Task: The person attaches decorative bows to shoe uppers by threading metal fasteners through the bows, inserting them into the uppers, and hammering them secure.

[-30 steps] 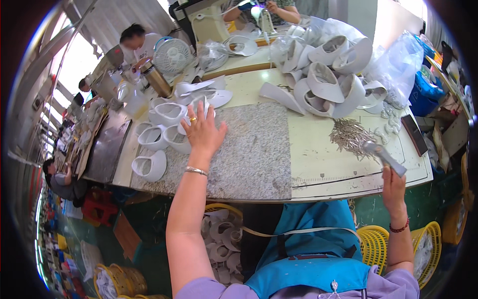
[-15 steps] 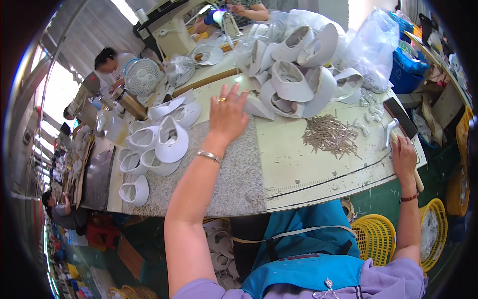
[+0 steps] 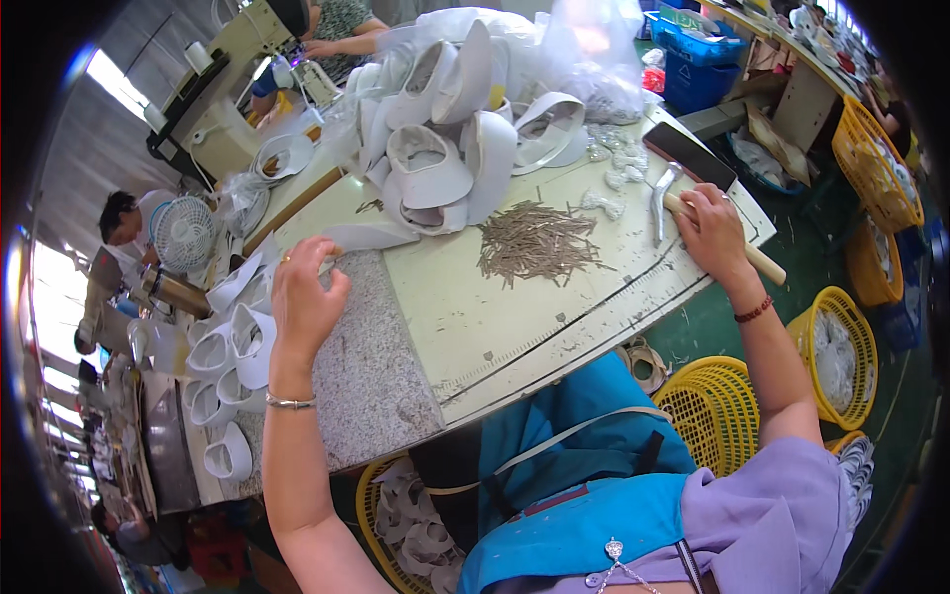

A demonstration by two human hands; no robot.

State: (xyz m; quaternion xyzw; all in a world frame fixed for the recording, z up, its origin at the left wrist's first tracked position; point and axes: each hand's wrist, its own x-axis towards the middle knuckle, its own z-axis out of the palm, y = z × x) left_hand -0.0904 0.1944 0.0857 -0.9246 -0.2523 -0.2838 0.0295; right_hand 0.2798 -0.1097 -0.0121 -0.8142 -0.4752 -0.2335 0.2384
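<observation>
My left hand (image 3: 312, 297) is above the grey speckled slab (image 3: 371, 376), thumb apart from its bent fingers. Its fingertips are beside a white visor piece (image 3: 371, 236) that juts from the pile; whether they touch it I cannot tell. My right hand (image 3: 711, 230) is closed around the wooden handle of a hammer (image 3: 661, 198) near the table's right end. White sun visors (image 3: 428, 168) are heaped at the far middle, and several more white visors (image 3: 254, 342) stand at the left. Between my hands lies a pile of thin brown metal strips (image 3: 539, 243).
A dark flat block (image 3: 690, 155) lies beyond the hammer, near small clear plastic bits (image 3: 618, 163). Yellow baskets (image 3: 711, 406) stand below the table's front edge. A fan (image 3: 183, 236) is at the far left. Another person's arm (image 3: 346, 42) is by a sewing machine (image 3: 223, 119) across the table.
The view has swung, shifting the table leftward. My left hand has drawn back from flat and spread to bent fingers beside the visor piece. My right hand has closed on the hammer's handle, now slanted.
</observation>
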